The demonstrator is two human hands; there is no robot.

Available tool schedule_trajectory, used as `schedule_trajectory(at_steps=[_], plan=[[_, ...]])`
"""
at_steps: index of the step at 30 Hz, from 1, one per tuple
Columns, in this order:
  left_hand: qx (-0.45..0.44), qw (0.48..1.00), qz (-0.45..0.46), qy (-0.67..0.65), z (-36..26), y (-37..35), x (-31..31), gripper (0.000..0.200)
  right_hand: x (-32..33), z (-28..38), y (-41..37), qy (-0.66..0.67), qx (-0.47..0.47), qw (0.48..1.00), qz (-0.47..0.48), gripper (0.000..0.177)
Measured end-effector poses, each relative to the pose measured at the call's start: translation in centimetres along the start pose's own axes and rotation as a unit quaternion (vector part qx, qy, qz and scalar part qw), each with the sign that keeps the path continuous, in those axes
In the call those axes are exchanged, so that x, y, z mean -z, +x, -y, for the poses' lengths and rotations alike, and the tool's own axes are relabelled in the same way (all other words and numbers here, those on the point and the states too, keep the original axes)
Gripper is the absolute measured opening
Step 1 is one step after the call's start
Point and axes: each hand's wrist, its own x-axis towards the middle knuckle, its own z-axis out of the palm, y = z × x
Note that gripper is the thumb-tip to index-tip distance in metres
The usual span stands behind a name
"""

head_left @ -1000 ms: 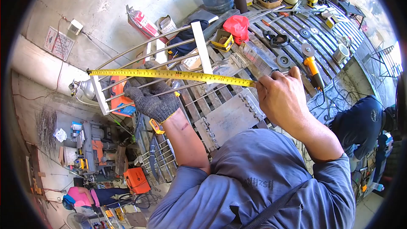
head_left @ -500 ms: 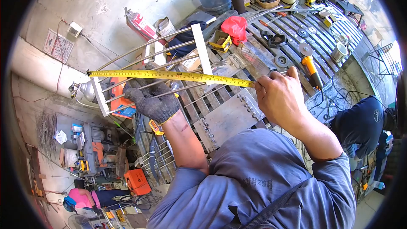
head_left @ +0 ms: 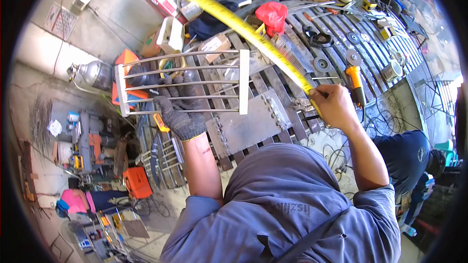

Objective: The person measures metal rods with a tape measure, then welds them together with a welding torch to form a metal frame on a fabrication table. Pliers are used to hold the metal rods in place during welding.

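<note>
My left hand (head_left: 183,121), in a dark knitted glove, is closed on a metal rack (head_left: 244,83) with two pale end pieces joined by several slim bars. The rack is held up over the slatted workbench, its bars running across the view. My bare right hand (head_left: 334,106) grips a yellow tape measure (head_left: 239,25). Its blade extends up and left in a long arc, apart from the rack, with the far end near the wall. No tape case shows; my fingers cover that part.
On the slatted bench (head_left: 336,29) lie an angle grinder (head_left: 357,83), a red plastic bag (head_left: 272,17) and a metal plate (head_left: 248,122) with weld-like beads. One person (head_left: 404,158) is bent over at right; another in pink (head_left: 75,200) is at lower left. Cables (head_left: 385,122) trail on the floor.
The tape blade has come off the rack and swung up, now arcing above it. My right hand has shifted right and slightly down. The rack has turned more level in my left hand.
</note>
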Motion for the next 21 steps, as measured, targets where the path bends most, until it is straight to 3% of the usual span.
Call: schedule_trajectory(at_steps=[1,4,7,11,18,21], plan=[[0.017,1.000,-0.006,0.001,0.3,-1.0,0.5,0.057,0.1,-1.9,0.8,-0.020,0.008,1.000,-0.007,0.030],[0.057,0.998,-0.017,0.013,1.5,-3.6,4.1,0.058,0.4,-7.4,3.2,-0.046,-0.092,0.995,0.017,0.040],[0.076,0.993,-0.084,0.022,2.9,-6.1,5.8,0.059,0.1,-14.3,5.8,-0.091,-0.087,0.992,0.003,0.043],[0.094,0.991,-0.096,0.021,4.7,-9.0,8.9,0.059,0.5,-19.5,8.1,-0.127,-0.139,0.982,0.027,0.047],[0.072,0.987,-0.140,0.034,6.2,-12.1,6.7,0.053,-0.1,-21.9,11.2,-0.168,-0.107,0.980,-0.020,0.094],[0.049,0.983,-0.161,0.072,6.2,-12.9,6.2,0.056,-1.1,-23.7,13.5,-0.222,-0.083,0.971,-0.037,0.104]])
